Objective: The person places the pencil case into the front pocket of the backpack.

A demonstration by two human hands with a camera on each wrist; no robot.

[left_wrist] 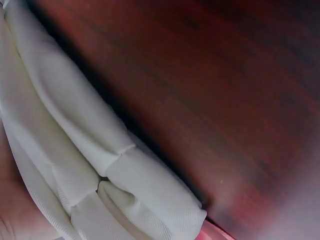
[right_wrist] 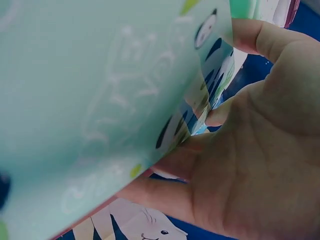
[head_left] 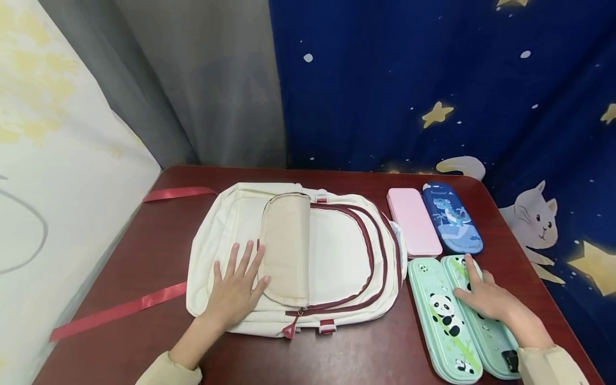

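My left hand (head_left: 233, 294) rests with fingers spread on a cream backpack (head_left: 341, 251) that has dark red zips. Its beige flap (head_left: 287, 248) is folded back just beside those fingers. In the left wrist view, part of that hand shows at the backpack's folds (left_wrist: 100, 150). On the right, my right hand (head_left: 493, 299) grips a mint green panda pencil case (head_left: 488, 337) across its width, thumb at one long edge and fingers at the other. A matching panda pencil case (head_left: 445, 321) lies along its left side. The right wrist view shows the gripped case's printed lid (right_wrist: 100, 100) up close.
A pink pencil case (head_left: 415, 222) and a blue dinosaur pencil case (head_left: 452, 216) lie behind the green ones. Red straps (head_left: 120, 310) trail from the backpack to the left. The dark red table (head_left: 356, 353) meets curtains (head_left: 366, 96) at the back.
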